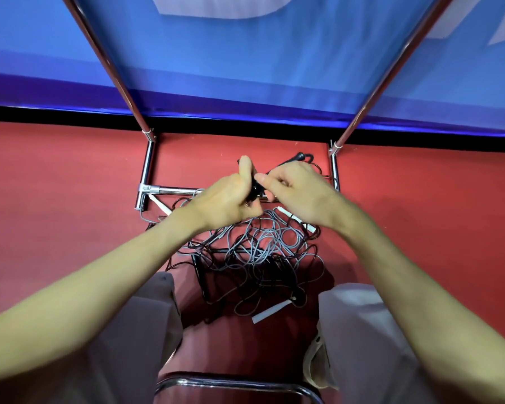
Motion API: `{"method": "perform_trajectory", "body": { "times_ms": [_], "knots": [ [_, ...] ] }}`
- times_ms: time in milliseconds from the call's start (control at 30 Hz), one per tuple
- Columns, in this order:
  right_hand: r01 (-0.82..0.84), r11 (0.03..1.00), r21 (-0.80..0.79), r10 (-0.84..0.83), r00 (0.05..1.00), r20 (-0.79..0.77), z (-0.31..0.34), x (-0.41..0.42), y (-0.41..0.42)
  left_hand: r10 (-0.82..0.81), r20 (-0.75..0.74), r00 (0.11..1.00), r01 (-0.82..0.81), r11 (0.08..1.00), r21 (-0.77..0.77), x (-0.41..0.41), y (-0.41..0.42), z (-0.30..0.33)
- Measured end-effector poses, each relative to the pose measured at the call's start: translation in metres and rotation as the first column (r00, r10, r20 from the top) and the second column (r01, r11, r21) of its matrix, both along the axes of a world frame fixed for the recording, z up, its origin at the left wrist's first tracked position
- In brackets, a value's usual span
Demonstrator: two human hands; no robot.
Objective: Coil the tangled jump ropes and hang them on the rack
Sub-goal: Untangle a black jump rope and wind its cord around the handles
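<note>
A tangle of grey and black jump ropes lies on the red floor between my legs, with white handles sticking out of it. My left hand grips a black rope handle held up over the pile. My right hand pinches the black rope right beside that handle; a loop of the black rope shows beyond my right hand. The chrome rack stands ahead, its two uprights rising left and right and its base bars on the floor.
A blue wall banner hangs behind the rack, above a black strip along the floor. A curved chrome bar crosses near my feet. My grey trouser legs flank the rope pile.
</note>
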State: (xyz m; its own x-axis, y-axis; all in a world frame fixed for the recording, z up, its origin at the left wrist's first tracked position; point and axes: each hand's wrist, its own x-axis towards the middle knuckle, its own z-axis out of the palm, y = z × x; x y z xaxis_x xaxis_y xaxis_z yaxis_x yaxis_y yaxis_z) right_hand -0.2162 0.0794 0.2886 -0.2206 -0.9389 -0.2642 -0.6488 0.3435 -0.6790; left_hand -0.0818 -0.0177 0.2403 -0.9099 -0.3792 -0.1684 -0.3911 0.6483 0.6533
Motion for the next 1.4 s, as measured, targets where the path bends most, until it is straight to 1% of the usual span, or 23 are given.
{"method": "perform_trajectory", "body": {
  "times_ms": [67, 167, 267, 333, 367, 433, 500, 567, 667, 733, 833, 900, 967, 1000, 1067, 1133, 1233, 1267, 1400],
  "knots": [
    [0.024, 1.000, -0.006, -0.024, 0.999, 0.026, -0.004, 0.002, -0.001, -0.007, 0.014, 1.000, 0.008, 1.000, -0.019, 0.001, 0.003, -0.002],
    [0.075, 0.997, 0.003, -0.075, 0.990, 0.120, -0.009, -0.002, -0.002, -0.045, 0.058, 0.997, 0.043, 0.998, 0.039, 0.003, 0.003, 0.000],
    [0.070, 0.998, 0.004, -0.070, 0.990, 0.126, -0.009, -0.002, -0.001, -0.038, 0.064, 0.997, 0.038, 0.999, 0.001, 0.005, 0.004, 0.001],
    [0.086, 0.996, -0.005, -0.085, 0.988, 0.132, -0.010, -0.001, -0.002, -0.014, 0.054, 0.998, 0.013, 1.000, 0.016, 0.006, 0.002, 0.001],
    [0.108, 0.994, -0.012, -0.104, 0.981, 0.161, -0.010, -0.001, -0.002, -0.003, 0.058, 0.998, 0.001, 1.000, 0.030, 0.006, 0.001, 0.000],
    [0.155, 0.988, -0.019, -0.144, 0.952, 0.269, -0.009, -0.001, -0.003, -0.002, 0.082, 0.997, -0.002, 0.999, 0.043, 0.008, -0.003, -0.001],
    [0.196, 0.980, 0.026, -0.189, 0.892, 0.411, -0.009, 0.001, -0.002, -0.023, 0.125, 0.992, 0.021, 1.000, 0.017, 0.010, -0.006, -0.006],
    [0.249, 0.959, 0.136, -0.282, 0.797, 0.534, -0.012, 0.005, -0.001, -0.022, 0.140, 0.990, 0.025, 1.000, -0.019, 0.012, -0.010, -0.010],
    [0.273, 0.916, 0.293, -0.400, 0.635, 0.660, -0.014, 0.008, 0.001, 0.006, 0.038, 0.999, -0.003, 0.998, -0.061, 0.014, -0.016, -0.012],
    [0.219, 0.903, 0.370, -0.427, 0.560, 0.710, -0.013, 0.007, -0.002, -0.036, -0.022, 0.999, 0.033, 0.989, -0.142, 0.013, -0.015, -0.009],
    [0.151, 0.863, 0.481, -0.491, 0.471, 0.733, -0.009, 0.005, -0.005, -0.084, -0.029, 0.996, 0.076, 0.972, -0.221, 0.010, -0.009, -0.008],
    [0.189, 0.807, 0.560, -0.585, 0.389, 0.712, -0.008, 0.006, -0.004, -0.098, -0.009, 0.995, 0.090, 0.945, -0.314, 0.010, -0.006, -0.007],
    [0.241, 0.755, 0.610, -0.654, 0.337, 0.677, -0.008, 0.008, -0.002, -0.162, -0.069, 0.984, 0.115, 0.889, -0.444, 0.011, 0.000, -0.006],
    [0.258, 0.739, 0.623, -0.673, 0.334, 0.660, -0.009, 0.008, -0.001, -0.198, -0.108, 0.974, 0.119, 0.860, -0.496, 0.012, 0.002, -0.005],
    [0.288, 0.715, 0.638, -0.699, 0.329, 0.635, -0.009, 0.010, -0.001, -0.236, -0.134, 0.963, 0.128, 0.830, -0.543, 0.010, 0.004, -0.002],
    [0.318, 0.711, 0.627, -0.703, 0.333, 0.628, -0.010, 0.011, -0.001, -0.237, -0.144, 0.961, 0.118, 0.818, -0.563, 0.007, 0.004, 0.000],
    [0.330, 0.731, 0.598, -0.682, 0.386, 0.621, -0.012, 0.011, 0.000, -0.237, -0.181, 0.954, 0.093, 0.814, -0.574, 0.005, 0.005, 0.003],
    [0.326, 0.727, 0.604, -0.686, 0.388, 0.616, -0.014, 0.011, 0.001, -0.241, -0.191, 0.952, 0.092, 0.816, -0.570, 0.006, 0.007, 0.003],
    [0.328, 0.678, 0.658, -0.735, 0.312, 0.602, -0.021, 0.015, 0.004, -0.280, -0.179, 0.943, 0.139, 0.820, -0.555, 0.009, 0.010, 0.002]
  ]
}}
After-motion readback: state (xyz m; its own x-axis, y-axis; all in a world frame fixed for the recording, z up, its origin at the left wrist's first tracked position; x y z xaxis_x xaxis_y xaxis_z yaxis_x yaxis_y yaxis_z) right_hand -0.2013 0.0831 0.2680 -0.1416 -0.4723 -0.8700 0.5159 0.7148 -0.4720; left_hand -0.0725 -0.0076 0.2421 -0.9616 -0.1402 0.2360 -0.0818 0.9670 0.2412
